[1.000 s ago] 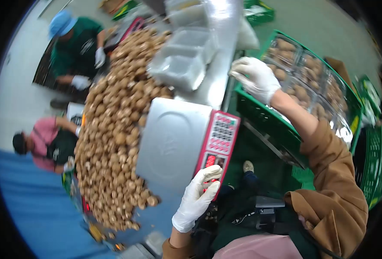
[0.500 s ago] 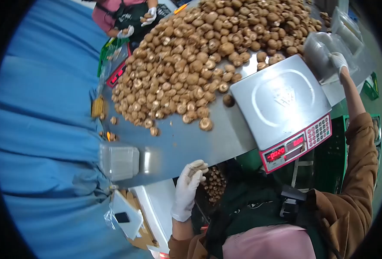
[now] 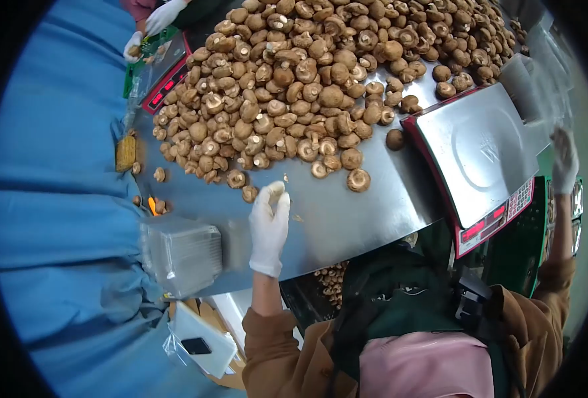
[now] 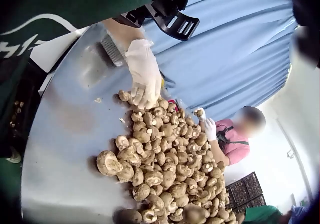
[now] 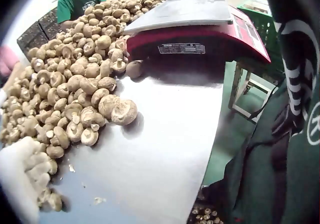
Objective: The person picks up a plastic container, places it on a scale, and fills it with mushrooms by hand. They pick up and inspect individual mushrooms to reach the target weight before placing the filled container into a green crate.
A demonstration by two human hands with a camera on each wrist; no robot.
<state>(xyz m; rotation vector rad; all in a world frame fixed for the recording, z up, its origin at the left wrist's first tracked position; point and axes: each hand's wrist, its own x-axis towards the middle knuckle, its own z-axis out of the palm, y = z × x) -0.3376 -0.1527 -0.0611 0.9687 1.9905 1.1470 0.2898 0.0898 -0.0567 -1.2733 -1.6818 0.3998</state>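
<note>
My gloved left hand [image 3: 269, 229] is over the front edge of the brown mushroom heap [image 3: 294, 99], fingers loosely bent, with nothing visible in its grasp. The left wrist view shows the same hand [image 4: 144, 74] by the mushrooms [image 4: 175, 159]; in the right wrist view the hand [image 5: 22, 176] appears at lower left. Beyond the scale [image 3: 480, 152], at far right, my blurred right hand [image 3: 564, 161] is beside clear plastic containers [image 3: 529, 86]; whether its fingers grip one is unclear.
Another stack of clear containers [image 3: 181, 255] stands at the table's left end. A second scale [image 3: 164, 83] and a person's gloved hands [image 3: 164, 16] are at upper left. A yellow block [image 3: 126, 154] lies near the blue curtain [image 3: 55, 219]. Several loose mushrooms lie about.
The view has swung left, away from the crate. My left hand has left the scale for the heap's front edge. My right hand has gone from the crate to the clear containers.
</note>
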